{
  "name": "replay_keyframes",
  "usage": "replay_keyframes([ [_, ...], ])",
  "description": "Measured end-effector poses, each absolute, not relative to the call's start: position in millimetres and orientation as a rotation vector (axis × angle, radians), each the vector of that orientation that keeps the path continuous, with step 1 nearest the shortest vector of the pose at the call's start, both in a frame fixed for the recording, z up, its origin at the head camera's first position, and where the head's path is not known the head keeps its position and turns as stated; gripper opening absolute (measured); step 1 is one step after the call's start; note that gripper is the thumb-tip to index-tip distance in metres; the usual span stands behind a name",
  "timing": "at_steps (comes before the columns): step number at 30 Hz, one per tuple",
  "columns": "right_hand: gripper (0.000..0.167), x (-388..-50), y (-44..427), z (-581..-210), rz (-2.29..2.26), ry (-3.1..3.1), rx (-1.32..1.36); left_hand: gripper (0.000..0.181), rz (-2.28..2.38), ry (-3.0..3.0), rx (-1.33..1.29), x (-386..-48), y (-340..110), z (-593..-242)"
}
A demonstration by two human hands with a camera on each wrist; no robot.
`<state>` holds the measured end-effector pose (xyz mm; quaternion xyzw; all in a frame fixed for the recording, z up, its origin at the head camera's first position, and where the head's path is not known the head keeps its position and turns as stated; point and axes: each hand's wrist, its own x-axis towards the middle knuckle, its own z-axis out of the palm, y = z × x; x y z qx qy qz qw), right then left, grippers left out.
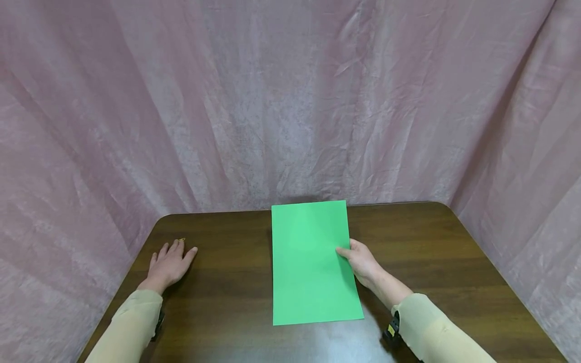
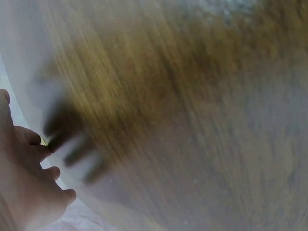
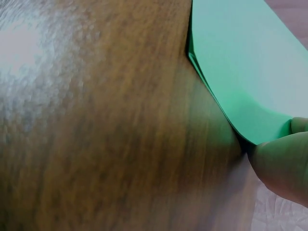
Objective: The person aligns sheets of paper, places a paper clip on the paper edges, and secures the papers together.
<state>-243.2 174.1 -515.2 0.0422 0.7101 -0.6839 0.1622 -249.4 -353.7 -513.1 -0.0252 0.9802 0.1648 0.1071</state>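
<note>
A green sheet of paper (image 1: 308,272) lies upright in the head view at the middle of the table. My right hand (image 1: 369,269) pinches its right edge, thumb on top. In the right wrist view the green paper (image 3: 240,62) bends up where the thumb of my right hand (image 3: 284,161) holds it, with a narrow gap along the edge. My left hand (image 1: 169,264) is over the table's left side, fingers spread and thumb apart. A small thin yellow thing (image 1: 182,239) shows at its index fingertip. The left wrist view shows my left hand (image 2: 29,178) with several fingertips; contact is unclear.
The brown wooden table (image 1: 227,282) has rounded back corners. A pink curtain (image 1: 290,101) hangs behind it and along both sides. The paper's far end reaches the table's back edge in the head view.
</note>
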Motion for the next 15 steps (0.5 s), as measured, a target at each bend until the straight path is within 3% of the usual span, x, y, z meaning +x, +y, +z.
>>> replay_keyframes([
  [15, 0.047, -240, 176, -512, -1.945, 2.031, 0.112, 0.094, 0.439, 2.916, -0.010, -247, -341, -515],
])
